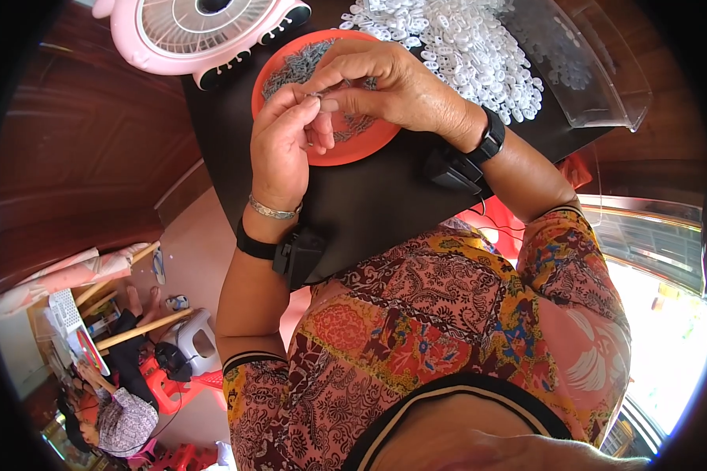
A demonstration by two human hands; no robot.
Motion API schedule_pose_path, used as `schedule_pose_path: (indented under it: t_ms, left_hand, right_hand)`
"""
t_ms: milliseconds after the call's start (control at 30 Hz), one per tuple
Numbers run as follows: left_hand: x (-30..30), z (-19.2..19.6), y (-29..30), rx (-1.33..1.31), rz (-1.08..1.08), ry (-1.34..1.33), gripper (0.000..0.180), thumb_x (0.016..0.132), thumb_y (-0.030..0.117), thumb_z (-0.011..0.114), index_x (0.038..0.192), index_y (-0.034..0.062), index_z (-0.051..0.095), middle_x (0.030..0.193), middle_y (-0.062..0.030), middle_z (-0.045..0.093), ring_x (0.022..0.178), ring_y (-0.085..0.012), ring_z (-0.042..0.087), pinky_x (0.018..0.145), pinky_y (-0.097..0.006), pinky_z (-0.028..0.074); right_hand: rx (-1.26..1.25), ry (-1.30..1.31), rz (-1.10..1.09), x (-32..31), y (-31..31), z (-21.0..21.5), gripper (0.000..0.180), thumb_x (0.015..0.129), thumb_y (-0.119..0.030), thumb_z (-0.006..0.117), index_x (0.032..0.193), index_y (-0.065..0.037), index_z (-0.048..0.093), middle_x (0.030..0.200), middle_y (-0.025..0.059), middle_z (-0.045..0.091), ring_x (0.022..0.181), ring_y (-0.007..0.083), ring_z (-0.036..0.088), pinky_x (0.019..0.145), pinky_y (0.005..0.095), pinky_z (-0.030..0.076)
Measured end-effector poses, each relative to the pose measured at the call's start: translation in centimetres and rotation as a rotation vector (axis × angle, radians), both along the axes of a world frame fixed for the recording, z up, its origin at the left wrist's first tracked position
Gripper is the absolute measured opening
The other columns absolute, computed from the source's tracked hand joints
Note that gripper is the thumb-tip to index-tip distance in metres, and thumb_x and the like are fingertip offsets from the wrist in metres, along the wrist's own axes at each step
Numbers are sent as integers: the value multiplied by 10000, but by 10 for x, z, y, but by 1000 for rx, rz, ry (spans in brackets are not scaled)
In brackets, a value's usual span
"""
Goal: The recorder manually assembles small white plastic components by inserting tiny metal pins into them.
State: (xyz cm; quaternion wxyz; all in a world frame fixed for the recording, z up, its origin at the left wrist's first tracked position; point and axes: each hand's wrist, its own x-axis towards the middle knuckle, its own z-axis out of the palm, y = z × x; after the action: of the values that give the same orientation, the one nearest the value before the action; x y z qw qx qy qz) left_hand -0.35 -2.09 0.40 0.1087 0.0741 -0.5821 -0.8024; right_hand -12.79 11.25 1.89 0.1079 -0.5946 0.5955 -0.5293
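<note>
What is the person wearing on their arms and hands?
The left hand has a thin silver bracelet at the wrist, then a black strap with a small black box. The right hand wears a black wristband with a black box too. Both short sleeves are bright and flowery, edged in black with a pale stripe.

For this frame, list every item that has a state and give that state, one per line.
Left hand: raised over the orange plate, fingertips pinched on a tiny part.
Right hand: fingers meeting the left hand's at the same part.
Small part: pinched between both hands, too small to identify.
Orange plate: flat on the black table, holding grey pieces.
White rings: loose heap on the table.
Clear tray: beside the heap; contents unclear.
Pink fan: running or not, cannot tell.
</note>
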Motion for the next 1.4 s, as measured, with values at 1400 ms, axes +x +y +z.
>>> schedule_pose_path:
  t_ms: [1400]
  left_hand:
    - [2, 1, -2, -110, 149, -32, 133, 890, 145, 506, 798, 53, 535, 650, -2, 545, 529, -64, 481, 490, -195, 342]
  right_hand:
    - [295, -506, 21, -13, 3, -7, 173, 888, -50, 592, 1041, 7, 648, 889, 29, 651, 785, 71, 596, 753, 212, 500]
